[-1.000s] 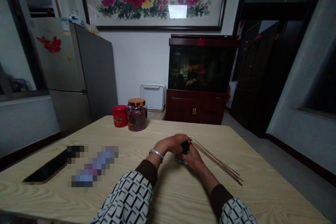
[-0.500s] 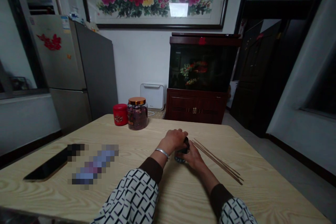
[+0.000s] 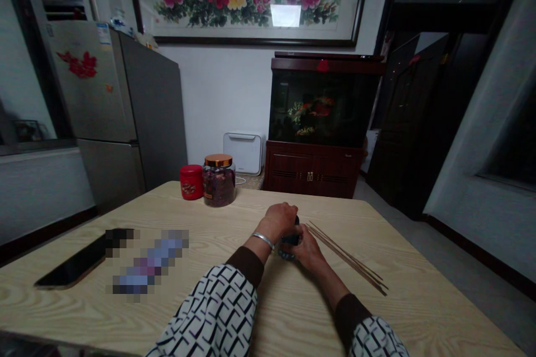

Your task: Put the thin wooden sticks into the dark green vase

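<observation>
Both my hands meet at the middle of the wooden table point(image 3: 268, 312). My left hand point(image 3: 280, 218), with a silver bangle on the wrist, is closed over the top of a small dark object point(image 3: 290, 240). My right hand point(image 3: 306, 248) is wrapped round the lower side of the same object. What the object is I cannot make out; it stands on the tabletop, mostly hidden by my fingers. A bundle of thin brown sticks point(image 3: 347, 257) lies on the table just right of my hands, apart from them.
A glass jar with a copper lid point(image 3: 218, 180) and a red tin point(image 3: 191, 182) stand at the table's far edge. A dark phone point(image 3: 71, 268) and a blurred item point(image 3: 146, 268) lie at the left. Behind are a fridge point(image 3: 121, 106) and a fish tank point(image 3: 322, 101).
My left hand has shifted slightly up and to the right on top of the dark object. My right hand has stayed on it. The sticks have not moved.
</observation>
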`<state>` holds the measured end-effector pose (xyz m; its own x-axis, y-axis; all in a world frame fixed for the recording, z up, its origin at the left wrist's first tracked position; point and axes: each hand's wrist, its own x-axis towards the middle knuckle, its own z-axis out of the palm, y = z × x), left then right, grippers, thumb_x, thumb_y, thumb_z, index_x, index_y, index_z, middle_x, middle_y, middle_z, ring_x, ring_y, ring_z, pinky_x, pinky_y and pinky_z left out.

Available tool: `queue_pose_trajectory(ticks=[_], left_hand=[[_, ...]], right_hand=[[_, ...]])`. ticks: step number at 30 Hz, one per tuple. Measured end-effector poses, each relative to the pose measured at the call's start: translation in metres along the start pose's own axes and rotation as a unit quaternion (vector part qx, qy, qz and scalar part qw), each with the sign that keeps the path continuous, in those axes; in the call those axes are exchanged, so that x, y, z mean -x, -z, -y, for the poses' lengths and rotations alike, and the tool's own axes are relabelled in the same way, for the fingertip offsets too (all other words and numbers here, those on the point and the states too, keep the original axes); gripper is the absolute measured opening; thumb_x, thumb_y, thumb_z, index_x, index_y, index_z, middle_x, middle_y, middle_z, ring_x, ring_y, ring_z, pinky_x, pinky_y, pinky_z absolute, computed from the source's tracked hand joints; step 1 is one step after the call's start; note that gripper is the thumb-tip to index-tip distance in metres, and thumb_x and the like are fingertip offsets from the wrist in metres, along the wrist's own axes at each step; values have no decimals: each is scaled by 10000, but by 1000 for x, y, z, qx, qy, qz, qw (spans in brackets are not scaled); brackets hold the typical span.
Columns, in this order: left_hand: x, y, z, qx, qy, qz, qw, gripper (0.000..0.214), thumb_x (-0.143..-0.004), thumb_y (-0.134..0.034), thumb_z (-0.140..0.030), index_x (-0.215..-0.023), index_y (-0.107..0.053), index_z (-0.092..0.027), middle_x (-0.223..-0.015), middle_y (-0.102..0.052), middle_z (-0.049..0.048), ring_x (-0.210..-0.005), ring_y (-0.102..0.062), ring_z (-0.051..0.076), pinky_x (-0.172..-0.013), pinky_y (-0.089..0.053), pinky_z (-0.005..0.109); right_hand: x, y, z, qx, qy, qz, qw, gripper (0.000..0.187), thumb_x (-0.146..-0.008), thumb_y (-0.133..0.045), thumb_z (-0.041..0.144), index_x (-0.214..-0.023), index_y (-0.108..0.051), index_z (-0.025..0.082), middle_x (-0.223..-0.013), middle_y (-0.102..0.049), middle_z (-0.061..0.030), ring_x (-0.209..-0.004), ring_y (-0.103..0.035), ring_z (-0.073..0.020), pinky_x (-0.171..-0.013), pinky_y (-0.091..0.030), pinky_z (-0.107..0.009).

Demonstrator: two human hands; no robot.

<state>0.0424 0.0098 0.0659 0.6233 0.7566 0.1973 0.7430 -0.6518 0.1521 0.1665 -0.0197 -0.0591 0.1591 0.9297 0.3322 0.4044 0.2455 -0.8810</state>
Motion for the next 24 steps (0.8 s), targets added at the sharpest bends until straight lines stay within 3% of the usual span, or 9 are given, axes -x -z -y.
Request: queue_pose_trajectory(ticks=[4,6,8,10,15,19,24], left_hand=[[-3,0,9,132,118,-150,973,496,-763,-592,-590,-929,-590,-122,-899,-671,192,-927,-638,341,-786,-474,410],[1,-9,25,276,135,-164,937,521,-713,-656,-598,-945,-523,-151,-871,-676,140,-831,-651,264,-717,-479,338],[12,-26,45,422,151,-140,883,561,-664,-736,-518,-997,-440,-178,-865,-671,79,-730,-643,190,-659,-470,282],[31,-49,64,468,166,-175,850,574,-643,-764,-443,-1010,-398,-197,-931,-656,58,-748,-634,163,-686,-463,270],[87,-92,82,273,254,-175,911,465,-725,-655,-521,-999,-429,-221,-939,-650,48,-909,-614,238,-868,-403,399],[115,-99,74,126,259,-160,944,413,-759,-607,-514,-1009,-461,-220,-1122,-622,89,-1227,-464,325,-1027,-230,528],[122,-99,69,61,262,-132,954,515,-737,-647,-453,-1145,-465,-197,-1345,-506,159,-1422,-170,376,-1068,-119,608]], right_hand=[[0,-1,-1,37,4,-7,999,546,-577,-787,333,-1036,-524,200,-958,-665,-45,-892,-616,-220,-793,-467,-335],[2,-1,1,56,-1,-8,998,545,-587,-777,352,-1045,-521,207,-953,-660,-41,-891,-613,-217,-795,-462,-333],[3,0,3,66,-6,-12,998,554,-586,-774,367,-1053,-517,214,-967,-659,-42,-901,-610,-219,-796,-460,-331],[3,-1,3,74,-9,-15,997,564,-581,-775,385,-1053,-515,218,-975,-658,-42,-899,-609,-219,-794,-459,-328],[3,0,2,79,-15,-10,997,582,-577,-775,404,-1065,-516,221,-977,-659,-41,-890,-613,-219,-799,-462,-331],[3,1,1,60,-16,-14,998,579,-571,-783,400,-1060,-524,229,-959,-665,-43,-882,-620,-227,-801,-470,-340],[5,-5,2,27,-16,-10,999,622,-558,-797,380,-1091,-518,220,-1034,-656,-65,-961,-612,-234,-857,-467,-359]])
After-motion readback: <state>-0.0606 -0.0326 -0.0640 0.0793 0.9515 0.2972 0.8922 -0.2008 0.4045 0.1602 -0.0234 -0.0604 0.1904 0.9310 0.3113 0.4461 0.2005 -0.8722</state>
